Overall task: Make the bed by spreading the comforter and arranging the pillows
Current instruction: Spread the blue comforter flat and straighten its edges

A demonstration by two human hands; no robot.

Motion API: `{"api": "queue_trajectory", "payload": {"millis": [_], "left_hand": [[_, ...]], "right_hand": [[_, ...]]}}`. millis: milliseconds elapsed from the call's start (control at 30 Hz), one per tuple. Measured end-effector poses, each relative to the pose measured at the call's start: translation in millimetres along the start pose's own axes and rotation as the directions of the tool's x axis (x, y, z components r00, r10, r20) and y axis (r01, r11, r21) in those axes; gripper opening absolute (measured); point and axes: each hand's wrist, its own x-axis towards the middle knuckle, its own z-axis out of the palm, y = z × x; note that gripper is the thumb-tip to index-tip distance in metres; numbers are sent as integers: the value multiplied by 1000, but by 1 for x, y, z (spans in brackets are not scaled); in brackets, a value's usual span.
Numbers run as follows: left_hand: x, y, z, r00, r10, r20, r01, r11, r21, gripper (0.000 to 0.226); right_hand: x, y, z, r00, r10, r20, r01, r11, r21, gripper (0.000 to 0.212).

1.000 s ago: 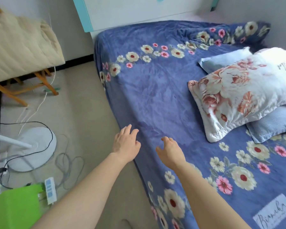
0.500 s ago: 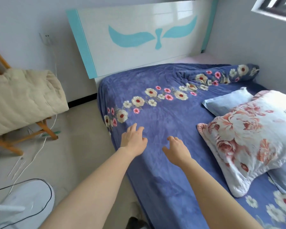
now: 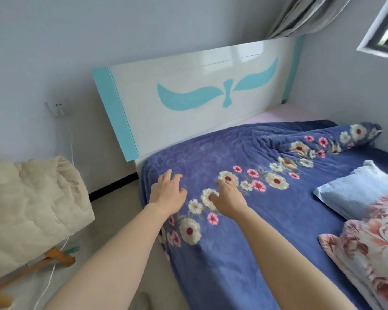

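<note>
Blue plush comforter [image 3: 267, 209], flower-printed, lies directly under both our hands, long axis running from us toward the headboard [image 3: 188, 101]. Left hand [image 3: 167, 194] sits near the bed's edge, right hand [image 3: 227, 198] just beside it; both open, fingers spread, gripping nothing. Beyond and right of the right hand, the far corner lies rolled. Pillows [image 3: 354, 191] rest well right.

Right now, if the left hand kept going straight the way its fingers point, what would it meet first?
Probably only more of the blue floral blanket, then the white headboard with the turquoise wing motif. The left hand is open; depth is unclear.
</note>
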Motion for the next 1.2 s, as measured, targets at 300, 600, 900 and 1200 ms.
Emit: {"api": "queue_trajectory", "payload": {"millis": [300,600,900,1200], "left_hand": [[206,-7,-46,943,305,133,-316,947,66,54],[371,86,-26,831,509,223,-525,851,13,53],[497,166,-9,782,543,304,-555,830,-54,50],[657,214,53,788,476,390,-502,864,-38,49]], "right_hand": [[138,-43,-26,954,256,-155,-257,966,17,52],[261,30,-89,841,504,-196,-494,864,103,45],[357,95,-146,751,633,-188,-620,774,128,53],[488,164,-165,711,688,-146,-672,726,146,47]]}}
